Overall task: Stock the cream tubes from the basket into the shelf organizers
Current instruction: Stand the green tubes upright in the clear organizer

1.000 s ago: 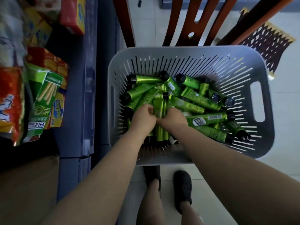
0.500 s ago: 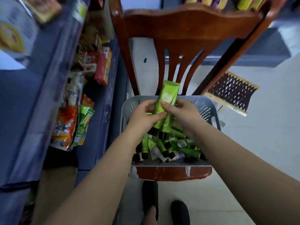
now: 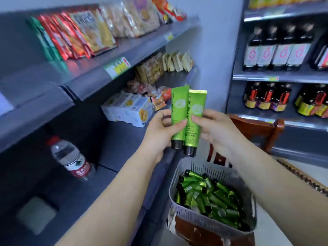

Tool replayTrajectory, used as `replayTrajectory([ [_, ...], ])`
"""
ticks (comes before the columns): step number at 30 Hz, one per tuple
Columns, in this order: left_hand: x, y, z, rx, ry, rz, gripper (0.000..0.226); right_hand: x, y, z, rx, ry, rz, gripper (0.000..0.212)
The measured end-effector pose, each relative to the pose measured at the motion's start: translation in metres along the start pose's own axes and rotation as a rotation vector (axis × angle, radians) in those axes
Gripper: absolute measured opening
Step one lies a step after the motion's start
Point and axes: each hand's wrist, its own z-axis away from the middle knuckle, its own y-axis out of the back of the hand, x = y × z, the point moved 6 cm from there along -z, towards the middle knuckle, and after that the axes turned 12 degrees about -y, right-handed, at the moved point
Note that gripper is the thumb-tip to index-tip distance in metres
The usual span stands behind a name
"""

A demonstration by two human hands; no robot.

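Two green cream tubes with black caps stand upright, caps down, side by side in front of me. My left hand [image 3: 162,131] grips the left tube [image 3: 178,110], thumb across its front. My right hand [image 3: 215,129] grips the right tube [image 3: 195,110]. Below them a grey slotted basket [image 3: 179,176] sits on a wooden chair seat [image 3: 204,235] and holds several more green tubes [image 3: 209,197]. The dark shelf [image 3: 124,139] lies to the left of my hands. No shelf organizer is recognisable in view.
A water bottle [image 3: 71,157] stands on the lower left shelf. White boxes [image 3: 127,108] and snack packs fill the shelves behind. Dark bottles [image 3: 276,48] line the right-hand rack. The chair back [image 3: 257,126] rises behind the basket.
Both hands picked tubes out of the basket and lifted them up. My view swung from looking down into the basket to facing the shelves on the left.
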Motion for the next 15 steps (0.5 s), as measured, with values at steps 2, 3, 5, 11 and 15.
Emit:
replayTrajectory([
  [2, 0.054, 0.021, 0.012, 0.064, -0.128, -0.045, 0.032, -0.036, -0.039, 0.013, -0.107, 0.060, 0.002, 0.014],
  [3, 0.081, 0.033, 0.019, 0.102, -0.196, -0.082, 0.031, -0.053, -0.060, 0.020, -0.161, 0.090, -0.003, 0.014],
  [5, 0.131, 0.058, 0.035, 0.178, -0.309, -0.149, 0.028, -0.083, -0.103, 0.036, -0.268, 0.145, -0.016, 0.014],
  [11, 0.255, 0.126, 0.101, 0.394, -0.495, -0.316, 0.016, -0.145, -0.224, 0.092, -0.574, 0.240, -0.013, 0.014],
  [15, 0.309, 0.168, 0.152, 0.513, -0.490, -0.433, 0.023, -0.165, -0.294, 0.133, -0.739, 0.277, -0.034, 0.015],
])
